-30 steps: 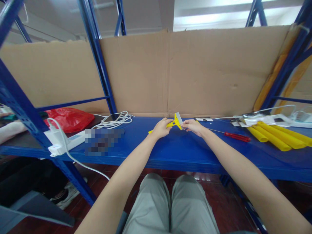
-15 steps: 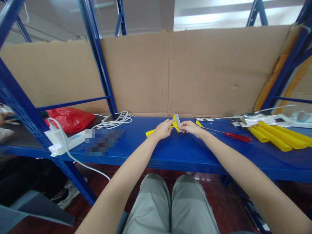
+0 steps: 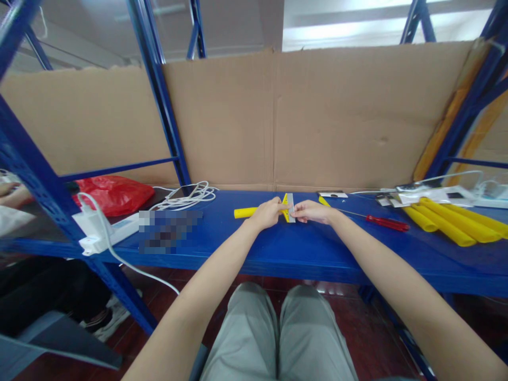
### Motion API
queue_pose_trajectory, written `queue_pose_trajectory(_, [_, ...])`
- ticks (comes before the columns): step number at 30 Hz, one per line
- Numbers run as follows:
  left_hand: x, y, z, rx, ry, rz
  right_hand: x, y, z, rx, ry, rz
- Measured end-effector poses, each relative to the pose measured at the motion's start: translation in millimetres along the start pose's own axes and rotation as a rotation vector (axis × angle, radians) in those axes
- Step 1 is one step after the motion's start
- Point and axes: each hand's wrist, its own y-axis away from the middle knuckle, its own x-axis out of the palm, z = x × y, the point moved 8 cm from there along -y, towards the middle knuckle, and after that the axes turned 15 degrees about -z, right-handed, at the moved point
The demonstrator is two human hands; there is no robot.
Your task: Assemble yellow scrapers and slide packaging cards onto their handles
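Observation:
A yellow scraper (image 3: pixel 245 212) with a tube-like handle and a flared head lies across my hands, just above the blue shelf top. My left hand (image 3: pixel 268 212) is closed around it near the head, its index finger reaching toward the blade. Across the head stands a flat grey metal blade (image 3: pixel 291 207), roughly upright in the view. My right hand (image 3: pixel 313 211) pinches the blade's right side between thumb and fingertips. Any small part under those fingertips is hidden.
Right of my hand lie a red-handled screwdriver (image 3: pixel 387 223), a small yellow piece (image 3: pixel 324 201) and several yellow tubes (image 3: pixel 456 225). On the left are a white power strip (image 3: pixel 119 230), coiled white cable (image 3: pixel 194 196) and a red plastic bag (image 3: pixel 115 194). Cardboard (image 3: pixel 222 121) walls the back.
The scraper has turned so its handle lies more level and the blade, tilted before, now stands straight. My right hand has shifted slightly along the blade. Both hands keep their hold.

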Motion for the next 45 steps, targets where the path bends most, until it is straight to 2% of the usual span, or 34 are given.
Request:
queue_pose_trajectory(3, [0,1,-2,0.007,-0.034,0.018,-7,-2,-3,0.061,-0.089,-0.044])
queue_pose_trajectory(8, [0,2,-13,0.063,-0.068,0.026,-25,-4,-1,0.071,-0.183,-0.282])
queue_pose_trajectory(13, [2,2,-21,0.131,-0.041,0.032,-24,-6,1,0.02,-0.115,-0.328])
queue_pose_trajectory(20, [2,-2,-22,0.156,0.011,-0.009,-30,-10,12,-0.148,-0.005,-0.395])
queue_pose_trajectory(28, [5,-4,-18,0.145,0.057,-0.034,-32,-14,2,-0.122,0.067,-0.413])
queue_pose_trajectory(32, [7,-4,-13,0.127,0.063,-0.035,-69,-19,-5,-0.136,0.203,-0.611])
queue_pose_trajectory(35, [8,-3,-11,0.117,0.065,-0.033,-110,-14,-12,-0.111,0.454,-0.783])
queue_pose_trajectory(39, [10,-2,-10,0.099,0.032,-0.005,-153,4,-30,0.11,0.729,-0.911])
queue_pose_trajectory(42, [10,-2,-11,0.104,0.006,0.013,-162,14,-41,0.248,0.794,-0.911])
queue_pose_trajectory(45, [10,-1,-12,0.094,-0.002,0.03,-159,15,-45,0.288,0.818,-0.891])
